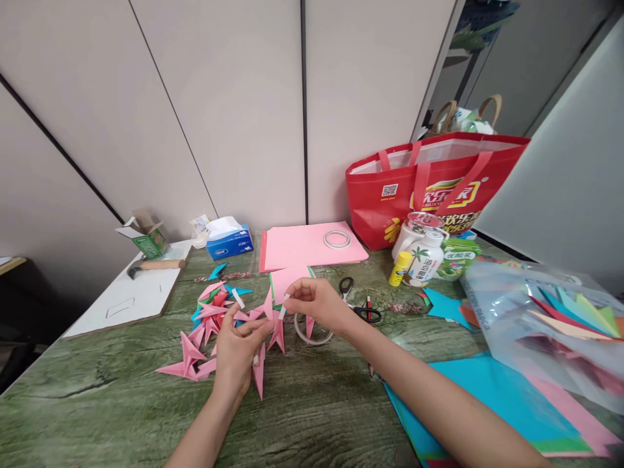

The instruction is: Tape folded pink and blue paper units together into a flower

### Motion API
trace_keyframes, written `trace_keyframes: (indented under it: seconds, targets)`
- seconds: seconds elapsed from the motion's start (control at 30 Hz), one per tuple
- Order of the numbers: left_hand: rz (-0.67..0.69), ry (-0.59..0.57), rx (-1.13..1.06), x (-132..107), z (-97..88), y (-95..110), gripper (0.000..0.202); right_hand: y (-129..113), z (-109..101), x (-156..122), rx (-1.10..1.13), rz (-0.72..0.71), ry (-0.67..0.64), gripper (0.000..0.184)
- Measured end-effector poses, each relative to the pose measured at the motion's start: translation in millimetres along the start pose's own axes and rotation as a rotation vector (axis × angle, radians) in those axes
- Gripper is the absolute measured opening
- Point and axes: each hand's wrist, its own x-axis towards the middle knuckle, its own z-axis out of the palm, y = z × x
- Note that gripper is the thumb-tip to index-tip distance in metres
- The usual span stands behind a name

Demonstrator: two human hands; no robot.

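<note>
My left hand (pixel 236 348) is closed on a folded pink paper star (pixel 260 376), whose points stick out around the fingers. White tape bits (pixel 238 299) show near its fingertips. Just right of it, my right hand (pixel 314 302) pinches a short white strip of tape (pixel 283 311) by its upper end, against or close to the star; contact is unclear. Under the right hand lies a tape roll (pixel 298 331), partly covered. Folded paper stars (pixel 188 357) in pink, red, green and blue are heaped left of my left hand.
Black-handled scissors (pixel 366 314) lie right of my right hand. Behind are pink paper sheets (pixel 297 247) with another tape roll (pixel 337 232), and a tissue box (pixel 229 244). A hammer (pixel 158 264) rests on a white board at left. A glue stick (pixel 400 269) and red bag (pixel 370 214) stand right.
</note>
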Motion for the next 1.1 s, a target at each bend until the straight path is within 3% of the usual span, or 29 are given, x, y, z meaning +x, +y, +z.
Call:
trace_keyframes:
  seconds: [0.27,1.1]
  targets:
    - [-0.019,-0.032,0.023,-1.3,2.0,-0.3,0.092,3.5,2.6,0.0,0.084,0.079,-0.019,0.036]
    - [-0.004,-0.04,0.032,-5.9,5.3,4.7,0.093,9.9,6.9,0.2,0.11,0.099,-0.018,0.036]
